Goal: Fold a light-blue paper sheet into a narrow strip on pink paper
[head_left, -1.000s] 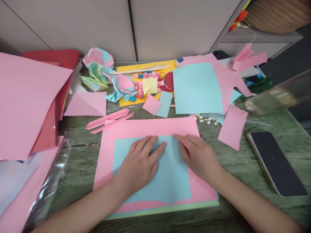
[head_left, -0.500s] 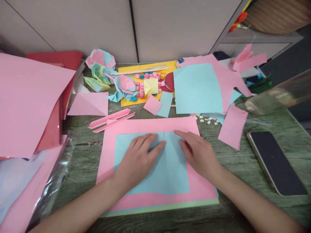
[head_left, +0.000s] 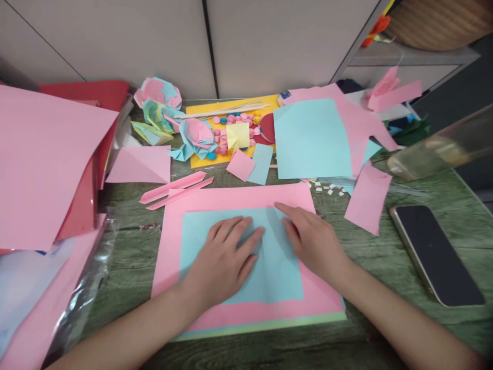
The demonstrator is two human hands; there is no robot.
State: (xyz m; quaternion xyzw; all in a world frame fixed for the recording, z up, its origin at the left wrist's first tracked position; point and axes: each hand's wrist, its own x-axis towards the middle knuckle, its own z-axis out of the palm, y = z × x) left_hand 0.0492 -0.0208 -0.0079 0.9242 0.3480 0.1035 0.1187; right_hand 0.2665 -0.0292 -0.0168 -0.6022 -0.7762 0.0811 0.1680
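Observation:
A light blue sheet of paper [head_left: 279, 280] lies spread out on a larger pink sheet [head_left: 323, 298], with a faint crease down its middle. Green and blue edges of more sheets show under the pink one. My left hand [head_left: 227, 257] rests on the left half of the blue paper, fingers outstretched and a little apart. At the paper's upper right corner is my right hand [head_left: 314, 234], its index finger stretched toward the top edge and its thumb apart below. Neither hand holds anything.
Two folded pink strips [head_left: 175, 190] lie behind the sheets. Folded paper flowers [head_left: 196, 137], a yellow sheet [head_left: 198, 160] with small beads and another blue sheet [head_left: 314, 139] are at the back. A phone [head_left: 437, 254] lies right; pink papers [head_left: 50, 159] are stacked left.
My left hand has turned slightly, its thumb drawn down and away from the top edge. The blue paper's middle now lies flatter. My right hand has barely moved.

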